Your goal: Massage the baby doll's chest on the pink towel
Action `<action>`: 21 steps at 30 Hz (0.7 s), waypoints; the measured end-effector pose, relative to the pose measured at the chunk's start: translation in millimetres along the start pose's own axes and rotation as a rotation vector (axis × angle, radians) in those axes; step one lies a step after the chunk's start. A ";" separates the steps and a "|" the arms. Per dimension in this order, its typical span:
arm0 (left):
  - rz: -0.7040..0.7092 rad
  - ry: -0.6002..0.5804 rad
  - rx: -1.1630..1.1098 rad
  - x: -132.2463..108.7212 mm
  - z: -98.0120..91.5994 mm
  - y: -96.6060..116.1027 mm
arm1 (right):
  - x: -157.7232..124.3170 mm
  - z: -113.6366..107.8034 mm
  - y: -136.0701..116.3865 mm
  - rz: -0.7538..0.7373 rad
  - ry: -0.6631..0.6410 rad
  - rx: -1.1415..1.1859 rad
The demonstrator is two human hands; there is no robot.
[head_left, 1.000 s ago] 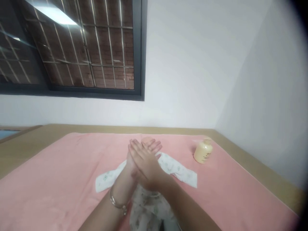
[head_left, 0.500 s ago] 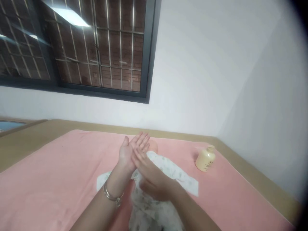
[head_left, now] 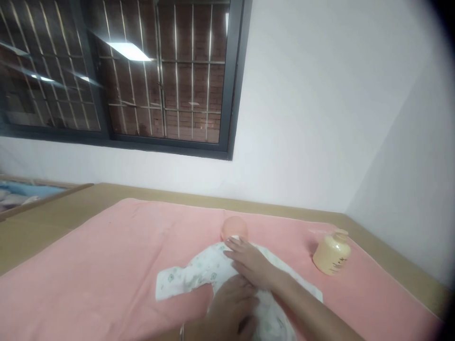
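Observation:
A doll-like figure in a white patterned garment lies on the pink cloth, its round, skin-coloured head toward the wall. My right hand rests on the upper chest just below the head, fingers spread and holding nothing. Lower on the garment is my left hand, blurred, close against my right hand; its fingers are partly smeared, and whether it grips the fabric is unclear. A bracelet shows at my left wrist.
A cream pump bottle stands on the pink cloth at the right. Behind are a wooden edge, a white wall and a barred window. Blue fabric lies at the far left.
My hands were raised with palms together over the figure; they have come apart and lowered onto its garment. The view has shifted left, and the figure's head is now uncovered.

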State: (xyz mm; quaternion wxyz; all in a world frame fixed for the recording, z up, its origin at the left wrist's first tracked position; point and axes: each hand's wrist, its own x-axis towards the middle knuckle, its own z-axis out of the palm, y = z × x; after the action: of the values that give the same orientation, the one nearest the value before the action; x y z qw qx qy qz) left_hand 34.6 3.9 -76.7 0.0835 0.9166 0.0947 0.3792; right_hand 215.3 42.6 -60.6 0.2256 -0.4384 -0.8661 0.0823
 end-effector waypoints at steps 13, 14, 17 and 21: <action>-0.045 -0.002 0.054 1.9 -9.3 11.3 | -6.0 -0.9 21.2 -0.081 0.099 0.041; -0.059 -0.012 0.049 2.9 -9.0 12.5 | -5.3 1.1 18.3 -0.115 0.106 0.055; -0.082 -0.043 0.041 4.5 -7.5 13.6 | 14.7 4.7 10.3 -0.207 0.044 0.029; -0.045 -0.114 -0.026 7.4 -4.9 8.7 | 40.4 -1.0 14.2 -0.184 -0.079 -0.076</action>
State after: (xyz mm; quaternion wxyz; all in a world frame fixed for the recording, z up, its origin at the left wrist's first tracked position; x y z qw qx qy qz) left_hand 37.2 -2.4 -66.3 0.1094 0.9331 0.1056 0.3258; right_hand 205.2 83.3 -51.7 0.1809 -0.3617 -0.9135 0.0456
